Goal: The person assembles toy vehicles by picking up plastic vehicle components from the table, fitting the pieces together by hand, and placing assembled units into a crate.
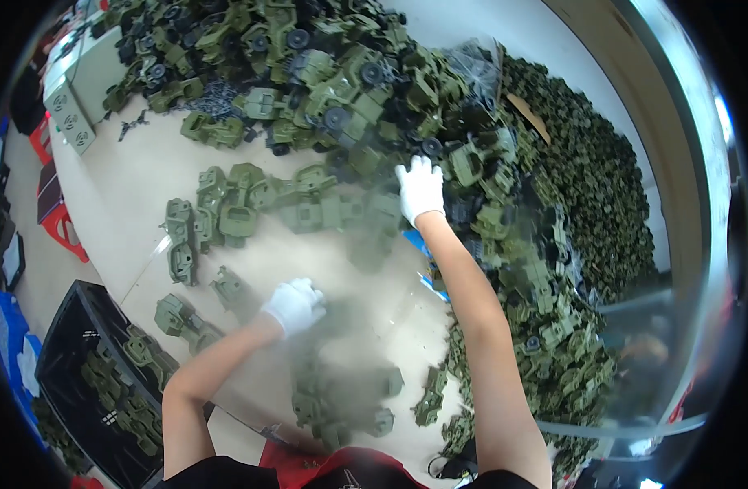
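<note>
The green toy pile [351, 102] lies just ahead of the right hand [423, 194], the left hand [295, 306] farther off over the desk [134, 191]; I cannot tell whether either grasps anything.

Open mid-table [402, 322] — toy-vehicle heap [341, 102] beyond

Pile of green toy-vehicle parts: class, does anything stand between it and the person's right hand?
Nothing visible does. The right hand is at the inner edge of the pile of green parts, its fingertips close to a black wheel; whether they touch it cannot be told.
</note>
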Demonstrator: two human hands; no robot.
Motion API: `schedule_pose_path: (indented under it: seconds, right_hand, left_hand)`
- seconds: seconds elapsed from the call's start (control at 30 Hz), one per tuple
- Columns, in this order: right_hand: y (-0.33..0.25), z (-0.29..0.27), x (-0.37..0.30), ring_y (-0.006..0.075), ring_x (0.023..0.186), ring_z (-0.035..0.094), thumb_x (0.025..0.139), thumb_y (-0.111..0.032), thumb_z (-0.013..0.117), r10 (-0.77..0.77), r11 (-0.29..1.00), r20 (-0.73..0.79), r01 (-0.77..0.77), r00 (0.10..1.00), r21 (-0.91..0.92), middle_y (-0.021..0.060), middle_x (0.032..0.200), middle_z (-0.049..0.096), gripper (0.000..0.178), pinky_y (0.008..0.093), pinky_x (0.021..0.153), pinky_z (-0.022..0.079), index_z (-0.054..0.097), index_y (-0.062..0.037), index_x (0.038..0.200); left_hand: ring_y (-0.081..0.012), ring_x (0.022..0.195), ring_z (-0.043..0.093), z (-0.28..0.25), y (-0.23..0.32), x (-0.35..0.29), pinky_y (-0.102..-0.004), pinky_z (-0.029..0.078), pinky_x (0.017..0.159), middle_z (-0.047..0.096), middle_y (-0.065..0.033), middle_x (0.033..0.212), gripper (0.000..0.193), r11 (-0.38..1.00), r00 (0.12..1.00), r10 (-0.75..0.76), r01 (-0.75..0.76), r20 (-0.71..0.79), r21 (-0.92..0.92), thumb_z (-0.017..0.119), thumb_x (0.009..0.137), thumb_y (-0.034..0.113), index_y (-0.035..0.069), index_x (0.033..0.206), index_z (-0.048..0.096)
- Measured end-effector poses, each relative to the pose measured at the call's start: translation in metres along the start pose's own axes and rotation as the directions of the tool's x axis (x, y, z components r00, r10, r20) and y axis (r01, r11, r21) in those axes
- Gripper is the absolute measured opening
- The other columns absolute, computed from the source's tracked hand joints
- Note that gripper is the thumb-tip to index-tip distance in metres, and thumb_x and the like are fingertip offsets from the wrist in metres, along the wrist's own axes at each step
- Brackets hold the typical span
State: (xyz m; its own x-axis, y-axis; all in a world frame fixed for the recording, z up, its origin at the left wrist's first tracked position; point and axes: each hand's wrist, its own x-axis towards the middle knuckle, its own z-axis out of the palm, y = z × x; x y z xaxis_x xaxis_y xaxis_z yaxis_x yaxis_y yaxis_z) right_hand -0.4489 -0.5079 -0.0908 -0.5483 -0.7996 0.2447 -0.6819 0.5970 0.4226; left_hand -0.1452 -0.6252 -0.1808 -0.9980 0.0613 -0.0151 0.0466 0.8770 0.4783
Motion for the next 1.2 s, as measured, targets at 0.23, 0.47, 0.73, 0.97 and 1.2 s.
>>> schedule_pose_path:
  seconds: [0.23,0.47,0.73,0.97,1.2]
  right_hand:
    - [-0.005,-0.023,-0.005,0.0307,0.100,0.052,0.078,-0.012,0.054,-0.217,0.975,0.027,0.218,0.976,-0.043,0.0137,0.098,0.057,0.012,0.0485,0.094,0.037,0.066,-0.0088,0.079]
    - [-0.048,-0.063,-0.096,0.0385,0.092,0.057,0.063,-0.006,0.064,0.111,0.968,-0.145,-0.074,0.983,0.241,0.0222,0.097,0.060,0.018,0.0470,0.081,0.046,0.062,-0.0010,0.080]
    - [-0.098,-0.127,-0.269,0.0345,0.097,0.056,0.067,-0.012,0.071,0.234,0.655,0.317,-0.390,0.919,0.648,0.0148,0.114,0.056,0.012,0.0422,0.083,0.047,0.062,-0.0062,0.073]
    - [-0.078,-0.150,-0.417,0.0343,0.099,0.056,0.071,-0.014,0.072,0.428,0.618,0.454,-0.620,0.781,0.484,0.0153,0.113,0.056,0.016,0.0400,0.083,0.048,0.063,-0.0053,0.080]
    - [-0.081,-0.193,-0.455,0.0362,0.095,0.056,0.071,-0.013,0.068,0.508,0.584,0.394,-0.642,0.766,0.497,0.0176,0.106,0.057,0.015,0.0430,0.081,0.048,0.060,-0.0035,0.080]
  left_hand:
    - [-0.0354,0.094,0.058,-0.124,-0.124,0.046,-0.0459,0.049,0.079,0.057,-0.0155,0.101,0.027,0.897,0.721,-0.403,0.435,-0.564,-0.085,0.067,0.077,0.028,0.010,0.097,0.062]
    - [-0.0364,0.123,0.046,-0.148,-0.243,0.105,-0.0461,0.042,0.100,0.046,-0.0187,0.135,0.070,0.771,0.623,-0.549,0.636,-0.557,-0.048,0.070,0.073,0.037,0.014,0.134,0.045]
    - [-0.0382,0.121,0.049,-0.115,-0.377,0.150,-0.0418,0.044,0.099,0.048,-0.0211,0.134,0.075,0.854,0.772,-0.424,0.514,-0.473,0.074,0.074,0.064,0.017,0.015,0.134,0.049]
    - [-0.0401,0.105,0.057,-0.081,-0.310,0.152,-0.0446,0.046,0.091,0.060,-0.0230,0.110,0.071,0.884,0.811,-0.449,0.465,-0.374,-0.052,0.081,0.060,0.023,0.005,0.122,0.052]
    - [-0.0395,0.100,0.060,-0.057,-0.178,0.108,-0.0447,0.050,0.088,0.059,-0.0232,0.108,0.076,0.886,0.878,-0.437,0.458,-0.198,0.077,0.082,0.052,0.030,0.005,0.118,0.053]
